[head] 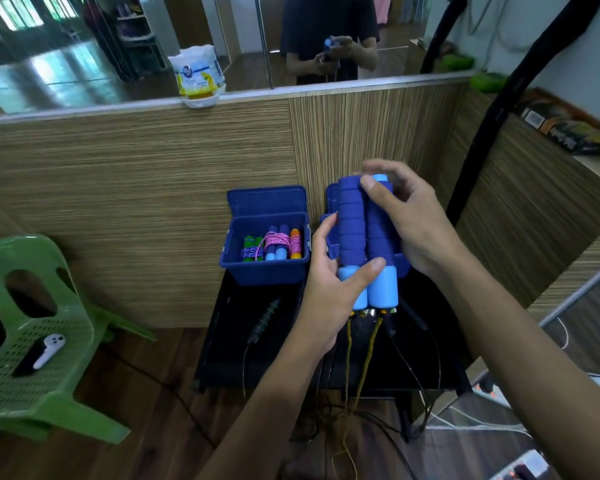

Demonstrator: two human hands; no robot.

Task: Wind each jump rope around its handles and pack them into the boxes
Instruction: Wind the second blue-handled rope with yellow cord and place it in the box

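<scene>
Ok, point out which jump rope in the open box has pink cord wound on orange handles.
The rightmost bundle in the box: orange handles, pink cord. The middle one has blue handles, the left one green.

A: The handles (368,244) are dark blue foam with light blue ends, and the rope (369,344) below them is mustard yellow.

B: And the box (267,268)?

A: Dark blue. It holds green, blue and orange handles wound with pink and purple cord.

B: The chair (39,344)?

A: Green, with perforations. The wall (136,174) has streaky brown wood grain.
</scene>
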